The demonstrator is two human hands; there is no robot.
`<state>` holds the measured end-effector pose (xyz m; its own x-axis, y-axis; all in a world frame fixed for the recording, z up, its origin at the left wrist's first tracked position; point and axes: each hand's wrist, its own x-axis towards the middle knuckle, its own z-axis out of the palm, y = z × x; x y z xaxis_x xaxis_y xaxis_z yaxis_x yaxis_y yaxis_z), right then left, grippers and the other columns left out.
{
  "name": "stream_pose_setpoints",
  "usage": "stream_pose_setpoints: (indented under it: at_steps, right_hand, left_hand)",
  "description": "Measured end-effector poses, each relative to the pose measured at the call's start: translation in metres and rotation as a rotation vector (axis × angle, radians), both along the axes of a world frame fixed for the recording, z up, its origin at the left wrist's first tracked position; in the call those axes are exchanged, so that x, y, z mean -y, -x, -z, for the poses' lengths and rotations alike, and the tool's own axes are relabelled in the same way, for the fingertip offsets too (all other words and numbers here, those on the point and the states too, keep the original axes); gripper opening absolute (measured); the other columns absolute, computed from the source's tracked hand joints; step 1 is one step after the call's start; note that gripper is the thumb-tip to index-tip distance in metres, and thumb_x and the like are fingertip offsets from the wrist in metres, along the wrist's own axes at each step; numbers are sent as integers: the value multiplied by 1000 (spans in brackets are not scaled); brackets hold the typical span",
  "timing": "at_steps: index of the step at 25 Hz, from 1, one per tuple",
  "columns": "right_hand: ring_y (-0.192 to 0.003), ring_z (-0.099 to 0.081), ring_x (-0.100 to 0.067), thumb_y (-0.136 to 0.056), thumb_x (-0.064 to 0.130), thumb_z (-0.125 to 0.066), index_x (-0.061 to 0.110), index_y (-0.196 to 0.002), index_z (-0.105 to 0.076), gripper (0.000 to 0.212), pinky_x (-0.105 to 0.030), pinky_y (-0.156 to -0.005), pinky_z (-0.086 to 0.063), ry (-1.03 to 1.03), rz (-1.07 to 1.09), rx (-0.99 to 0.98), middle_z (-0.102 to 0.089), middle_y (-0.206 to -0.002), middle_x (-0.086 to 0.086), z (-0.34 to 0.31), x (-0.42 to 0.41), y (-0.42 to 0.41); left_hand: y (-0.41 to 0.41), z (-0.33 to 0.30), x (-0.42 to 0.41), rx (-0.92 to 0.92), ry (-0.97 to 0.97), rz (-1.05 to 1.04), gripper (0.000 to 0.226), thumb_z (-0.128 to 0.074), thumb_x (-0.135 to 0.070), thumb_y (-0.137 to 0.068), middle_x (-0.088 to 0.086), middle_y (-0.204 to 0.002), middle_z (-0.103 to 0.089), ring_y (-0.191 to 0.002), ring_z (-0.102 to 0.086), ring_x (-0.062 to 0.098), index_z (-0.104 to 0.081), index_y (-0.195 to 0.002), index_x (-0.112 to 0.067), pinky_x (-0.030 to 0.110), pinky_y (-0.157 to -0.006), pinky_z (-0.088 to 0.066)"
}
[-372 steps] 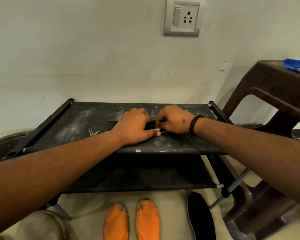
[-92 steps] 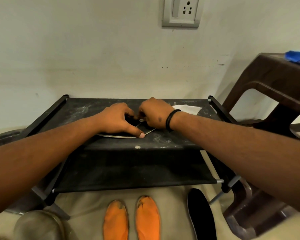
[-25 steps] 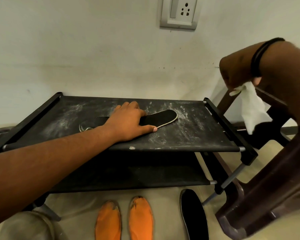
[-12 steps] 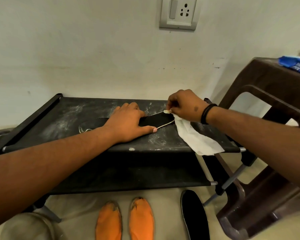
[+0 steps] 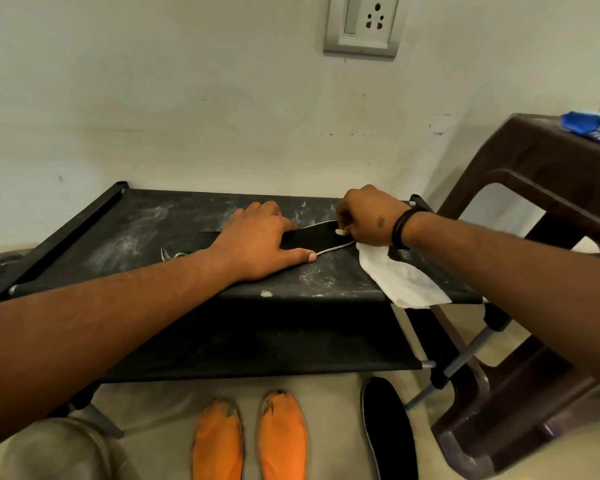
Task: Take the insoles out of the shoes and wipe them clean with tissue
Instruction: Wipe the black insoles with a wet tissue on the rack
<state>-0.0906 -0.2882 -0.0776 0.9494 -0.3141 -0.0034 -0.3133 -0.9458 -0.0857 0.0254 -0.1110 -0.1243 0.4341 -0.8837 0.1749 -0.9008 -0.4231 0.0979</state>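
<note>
- Head view: a black insole [image 5: 312, 239] lies flat on the top shelf of a dusty black rack [image 5: 125, 230], set against the far wall.
- The left hand [image 5: 257, 244] presses on the insole's middle with straight fingers, hiding that stretch of it.
- The right hand [image 5: 368, 216] pinches a white tissue [image 5: 399, 282] at the insole's right tip; the tissue trails toward the rack's near right corner.
- On the near floor lie two orange insoles [image 5: 250, 441] and, to their right, another black insole [image 5: 388, 427].
- A brown plastic chair [image 5: 548, 209] stands right of the rack, a blue packet [image 5: 593, 128] on it.
- A wall socket [image 5: 362, 24] sits high on the far wall.
</note>
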Motion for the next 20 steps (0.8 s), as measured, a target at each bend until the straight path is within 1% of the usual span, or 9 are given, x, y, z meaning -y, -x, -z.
stream_pose_setpoints:
  at_steps: [1,4,5,7,8,9,12,16,20]
  right_hand:
    - [-82,-64,-22,-88,11,-64,13,-89,-71,7,-34,-76,-56,22,-1,-13,-70,-89,-6,-1,0,0]
    - [-75,-62,-13,-85,10,-67,13,-86,-74,8,-24,-71,-53,-65,-72,-79,-71,-83,-2,-2,-7,-1]
    - [-75,-63,-13,-85,11,-68,14,-85,-74,7,-24,-72,-54,-69,-62,-57,-71,-83,-2,-1,-6,-3]
    - [-80,-64,-21,-86,13,-65,17,-80,-67,8,-35,-76,-57,-9,26,20,-70,-88,-6,0,-3,-7]
    - [-80,-64,-24,-85,13,-64,19,-76,-63,11,-37,-75,-58,10,59,22,-70,-88,-8,-1,-2,-7]
    - [-78,-64,-23,-84,11,-63,19,-74,-62,13,-35,-72,-57,0,62,-5,-69,-86,-8,-3,-1,-8]
    - [-70,-62,-13,-81,9,-69,17,-74,-70,11,-24,-62,-49,-88,-9,-103,-69,-76,0,-4,-11,-9]
    - [-80,-64,-25,-86,14,-63,21,-78,-61,11,-35,-73,-56,24,79,36,-68,-87,-7,1,-3,-12]
    - [-78,-64,-19,-85,11,-66,14,-82,-70,6,-30,-74,-53,-40,-66,-89,-70,-82,-3,-2,-10,-6]
  left_hand:
    - [0,0,0,4,-1,2,73,-46,-79,-84,2,-117,-53,-112,-48,21,-59,-138,-32,40,-93,-41]
    - [0,2,0,20,2,-1,72,-46,-80,-83,2,-114,-53,-109,-48,21,-61,-134,-32,39,-90,-40]
    - [0,1,0,19,6,-3,72,-46,-80,-83,2,-114,-53,-109,-49,21,-61,-134,-32,39,-90,-40]
    - [0,0,0,8,8,-1,72,-47,-79,-83,3,-116,-53,-111,-49,22,-61,-136,-32,40,-92,-40]
    - [1,0,0,4,6,2,72,-47,-79,-84,3,-117,-53,-111,-49,22,-60,-137,-32,40,-93,-40]
    - [1,1,0,4,4,5,72,-47,-79,-84,3,-117,-53,-111,-48,22,-60,-137,-32,39,-93,-40]
    - [0,2,0,10,4,2,72,-47,-79,-84,2,-116,-53,-110,-48,21,-61,-134,-31,38,-91,-39]
    - [0,1,0,1,10,4,72,-47,-78,-85,3,-118,-53,-112,-48,22,-59,-138,-31,39,-92,-39]
    - [-1,2,-1,7,10,9,71,-47,-78,-84,2,-117,-53,-110,-48,21,-61,-136,-31,38,-90,-38]
